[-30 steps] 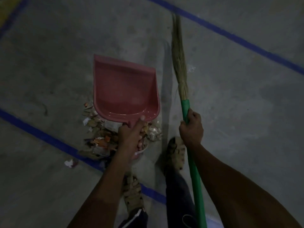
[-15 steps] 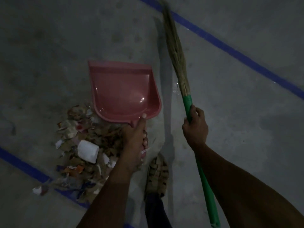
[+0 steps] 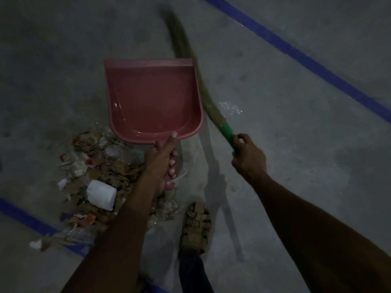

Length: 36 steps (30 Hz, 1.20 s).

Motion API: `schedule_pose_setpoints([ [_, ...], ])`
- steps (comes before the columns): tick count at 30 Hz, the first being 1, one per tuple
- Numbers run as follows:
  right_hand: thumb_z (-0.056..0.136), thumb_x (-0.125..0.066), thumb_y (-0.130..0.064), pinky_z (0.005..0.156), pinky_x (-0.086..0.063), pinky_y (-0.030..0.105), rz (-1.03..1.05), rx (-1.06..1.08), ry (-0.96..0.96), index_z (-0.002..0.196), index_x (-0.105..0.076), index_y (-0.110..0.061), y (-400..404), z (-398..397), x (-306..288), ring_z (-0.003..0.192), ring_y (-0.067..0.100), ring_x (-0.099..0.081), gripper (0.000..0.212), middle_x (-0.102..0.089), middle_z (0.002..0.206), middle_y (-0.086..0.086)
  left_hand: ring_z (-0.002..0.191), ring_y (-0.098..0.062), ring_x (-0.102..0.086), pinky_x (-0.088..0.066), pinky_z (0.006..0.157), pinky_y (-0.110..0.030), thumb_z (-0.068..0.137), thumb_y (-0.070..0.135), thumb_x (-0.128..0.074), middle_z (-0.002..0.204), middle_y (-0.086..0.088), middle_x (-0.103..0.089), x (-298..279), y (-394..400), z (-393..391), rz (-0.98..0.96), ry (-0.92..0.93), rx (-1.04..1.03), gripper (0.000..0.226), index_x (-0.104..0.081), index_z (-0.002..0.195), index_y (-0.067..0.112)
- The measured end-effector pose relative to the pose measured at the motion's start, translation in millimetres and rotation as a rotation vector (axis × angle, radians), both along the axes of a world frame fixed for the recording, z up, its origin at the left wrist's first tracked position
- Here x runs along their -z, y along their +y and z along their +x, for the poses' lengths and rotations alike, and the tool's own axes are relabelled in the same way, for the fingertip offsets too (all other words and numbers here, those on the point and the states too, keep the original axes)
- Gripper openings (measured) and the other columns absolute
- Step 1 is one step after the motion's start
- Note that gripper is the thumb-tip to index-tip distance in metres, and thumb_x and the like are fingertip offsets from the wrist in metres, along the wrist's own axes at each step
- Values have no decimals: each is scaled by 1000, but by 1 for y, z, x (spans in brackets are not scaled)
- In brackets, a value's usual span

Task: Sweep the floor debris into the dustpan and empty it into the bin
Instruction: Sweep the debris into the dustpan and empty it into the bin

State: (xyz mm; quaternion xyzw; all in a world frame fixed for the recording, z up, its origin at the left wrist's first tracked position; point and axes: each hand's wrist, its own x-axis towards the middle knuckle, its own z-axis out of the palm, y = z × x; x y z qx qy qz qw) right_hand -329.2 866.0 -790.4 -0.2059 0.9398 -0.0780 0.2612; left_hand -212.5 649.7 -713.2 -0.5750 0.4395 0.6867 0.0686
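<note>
A pink dustpan [image 3: 152, 98] is held out in front of me, its tray bare, and my left hand [image 3: 163, 163] grips its handle with the thumb along the top. A grass broom [image 3: 190, 60] with a green handle [image 3: 227, 133] leans up and to the left beside the pan's right edge; my right hand [image 3: 248, 157] grips the green handle. A debris pile [image 3: 95, 182] of dry leaves, torn paper, clear plastic and a white crumpled lump [image 3: 101, 195] lies on the floor below and left of the pan, partly hidden by my left arm.
The floor is grey concrete with a blue painted line [image 3: 296, 53] at the upper right and another blue line [image 3: 27, 218] at the lower left under the pile. A clear plastic scrap [image 3: 229, 107] lies right of the broom. My sandalled foot [image 3: 196, 225] stands beside the pile.
The broom head has swung left, now lying close against the dustpan's right edge and blurred. The dustpan sits a little higher and straighter in view. Both grips are unchanged.
</note>
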Motion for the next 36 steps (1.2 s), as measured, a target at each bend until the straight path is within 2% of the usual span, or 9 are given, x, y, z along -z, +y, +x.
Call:
schedule_pose_setpoints([
  [4,85,-61,-16,52,-55,33,-86,-91,-78,141,-47,-24,26,78,4,71,19,-62,58,-43,142,-4,32,-14,-31,-26,40,-17,87,56,-70,46,-1,-39,5,5,20,19,2,-26,53,-50,65,13],
  [9,82,-67,-17,47,-54,34,-145,-54,-72,137,-48,-23,51,146,-5,69,16,-61,58,-44,141,-7,32,-15,-32,-27,41,-18,86,56,-71,46,-2,-40,9,14,52,19,-18,-45,53,-50,64,12],
  [13,83,-66,-15,44,-50,32,-103,69,57,139,-49,-20,65,160,-16,65,14,-57,59,-43,144,-7,33,-15,-33,-29,43,-18,82,62,-72,48,-2,-40,7,17,81,38,-32,-21,55,-51,63,14],
  [17,85,-65,-12,43,-43,27,-29,245,178,137,-51,-19,69,159,-23,62,19,-56,54,-47,141,-2,32,-15,-33,-30,46,-18,85,62,-70,46,-1,-39,-6,17,106,47,-42,-16,56,-52,59,16],
  [22,87,-62,-14,50,-46,30,124,415,110,138,-46,-20,60,167,-26,66,25,-57,54,-43,141,0,32,-16,-32,-28,47,-20,86,55,-71,48,-5,-38,-23,7,148,33,10,23,53,-50,63,12],
  [25,88,-61,-17,54,-44,29,146,346,28,139,-47,-18,51,191,-30,78,26,-61,53,-43,142,1,33,-16,-33,-28,48,-23,85,58,-72,48,-5,-38,-29,-2,181,7,1,67,55,-53,68,10],
  [29,85,-64,-18,56,-54,35,56,163,-63,140,-48,-21,30,246,-39,79,23,-63,58,-46,141,-2,35,-17,-33,-30,45,-20,84,61,-71,49,-6,-38,-37,-18,234,1,18,62,70,-55,82,-7],
  [34,77,-69,-18,59,-54,34,-115,10,-62,138,-53,-27,19,317,-53,89,24,-65,63,-54,135,-6,34,-15,-29,-27,43,-18,86,53,-70,48,-5,-36,-50,-34,311,-9,16,5,51,-50,66,10],
  [36,76,-58,-26,58,-54,33,-169,-46,-31,137,-55,-25,17,347,-67,86,26,-67,61,-56,135,-3,33,-15,-29,-26,39,-18,85,51,-70,49,-6,-36,-55,-40,348,-10,6,-9,49,-50,66,10],
])
